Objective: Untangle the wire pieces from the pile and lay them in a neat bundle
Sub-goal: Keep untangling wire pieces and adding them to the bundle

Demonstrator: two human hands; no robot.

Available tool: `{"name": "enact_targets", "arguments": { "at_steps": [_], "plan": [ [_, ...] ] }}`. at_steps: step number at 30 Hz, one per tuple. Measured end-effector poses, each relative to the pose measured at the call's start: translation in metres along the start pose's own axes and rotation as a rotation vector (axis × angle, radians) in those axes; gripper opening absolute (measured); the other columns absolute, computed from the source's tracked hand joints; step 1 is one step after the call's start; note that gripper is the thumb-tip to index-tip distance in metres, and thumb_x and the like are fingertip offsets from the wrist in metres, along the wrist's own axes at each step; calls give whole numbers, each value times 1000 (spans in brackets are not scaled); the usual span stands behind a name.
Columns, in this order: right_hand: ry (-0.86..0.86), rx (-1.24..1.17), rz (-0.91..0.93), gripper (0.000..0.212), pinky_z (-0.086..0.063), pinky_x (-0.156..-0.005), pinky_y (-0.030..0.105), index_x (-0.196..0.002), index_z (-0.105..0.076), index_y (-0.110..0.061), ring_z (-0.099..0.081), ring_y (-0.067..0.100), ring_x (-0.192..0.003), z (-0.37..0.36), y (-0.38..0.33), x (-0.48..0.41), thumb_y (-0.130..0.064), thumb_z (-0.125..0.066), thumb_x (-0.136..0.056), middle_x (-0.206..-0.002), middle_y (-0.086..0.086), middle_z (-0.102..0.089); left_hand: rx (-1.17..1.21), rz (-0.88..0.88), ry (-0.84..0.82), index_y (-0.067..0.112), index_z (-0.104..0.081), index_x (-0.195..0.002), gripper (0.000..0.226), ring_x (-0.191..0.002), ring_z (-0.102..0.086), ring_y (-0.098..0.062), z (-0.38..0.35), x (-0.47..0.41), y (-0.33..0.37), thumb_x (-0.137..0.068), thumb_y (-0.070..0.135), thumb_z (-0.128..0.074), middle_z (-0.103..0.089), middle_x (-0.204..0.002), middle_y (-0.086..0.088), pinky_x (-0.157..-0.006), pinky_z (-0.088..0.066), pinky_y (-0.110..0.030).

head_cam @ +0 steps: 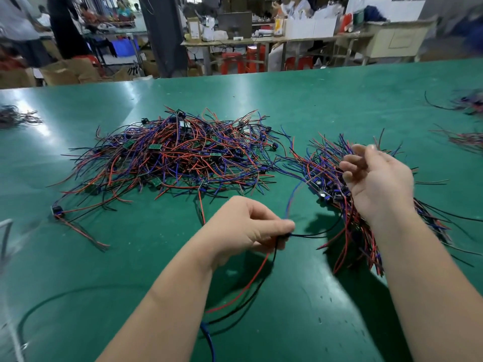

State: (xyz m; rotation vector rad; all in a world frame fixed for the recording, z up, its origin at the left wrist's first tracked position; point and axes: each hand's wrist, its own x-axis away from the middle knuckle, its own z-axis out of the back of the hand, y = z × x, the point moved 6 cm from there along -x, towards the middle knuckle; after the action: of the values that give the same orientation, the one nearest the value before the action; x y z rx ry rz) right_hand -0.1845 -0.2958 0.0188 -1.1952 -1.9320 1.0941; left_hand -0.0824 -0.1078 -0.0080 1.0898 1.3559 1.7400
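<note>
The left hand (248, 226) pinches a red-and-black wire piece (251, 280) above the table (287, 100), near the tangled pile (177, 158), while the right hand (376, 178) hovers over the bundle (324, 165), fingers curled, too blurred to tell its hold.

No legible txt anywhere: marks on the small green boards (154, 147) in the pile (183, 163) are too tiny, and print on the brown box (194, 28) and yellow pack (278, 26) on the back bench (261, 41) is too blurred to read.
</note>
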Motion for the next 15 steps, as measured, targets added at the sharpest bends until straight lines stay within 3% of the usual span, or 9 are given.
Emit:
{"name": "enact_targets", "arguments": {
  "at_steps": [2,4,6,8,11,13,15],
  "plan": [
    [-50,90,18,17,-44,-50,18,-88,-58,-10,-58,9,-49,-7,3,3,-18,-48,-99,-70,4,-57,120,-18,182,11,-71,-67,17,-59,-66,-14,13,-3,1,-80,21,-74,-71,-69,-9,-56,-55,-22],
    [-307,330,56,5,-47,-52,21,-91,-63,-15,-61,11,-53,-29,13,16,-18,-60,-92,-72,3,-61,245,-40,305,8,-68,-73,14,-58,-67,-13,20,-5,0,-80,19,-72,-71,-69,-9,-55,-55,-22],
    [-633,632,151,9,-51,-58,24,-91,-71,-19,-64,13,-60,-54,26,40,-19,-71,-82,-74,-1,-68,271,-52,335,4,-67,-77,16,-57,-67,-11,19,-6,-1,-84,18,-68,-70,-67,-9,-52,-55,-22],
    [-779,895,288,13,-52,-66,25,-88,-76,-21,-65,14,-68,-65,36,55,-21,-79,-75,-75,-3,-72,206,-40,321,1,-67,-78,24,-58,-67,-12,16,-7,-3,-90,21,-63,-69,-68,-11,-53,-56,-22],
    [-643,1004,439,18,-52,-72,21,-92,-77,-17,-63,1,-69,-61,28,50,-18,-80,-75,-77,-9,-71,64,-21,345,5,-69,-79,28,-61,-68,-12,23,-7,-5,-94,25,-58,-71,-77,-8,-53,-55,-22],
    [-434,984,483,17,-55,-78,27,-95,-77,-15,-65,2,-70,-49,13,39,-16,-76,-78,-79,-6,-72,-337,-85,585,15,-70,-77,21,-71,-67,-9,50,-3,1,-91,28,-62,-71,-79,3,-65,-52,-21],
    [-224,1025,563,15,-56,-79,33,-94,-76,-14,-66,8,-71,-34,-5,29,-17,-74,-79,-79,-3,-72,-693,-193,835,26,-70,-83,8,-100,-58,-11,72,9,13,-87,26,-63,-66,-97,4,-82,-38,-19]
  ]
}}
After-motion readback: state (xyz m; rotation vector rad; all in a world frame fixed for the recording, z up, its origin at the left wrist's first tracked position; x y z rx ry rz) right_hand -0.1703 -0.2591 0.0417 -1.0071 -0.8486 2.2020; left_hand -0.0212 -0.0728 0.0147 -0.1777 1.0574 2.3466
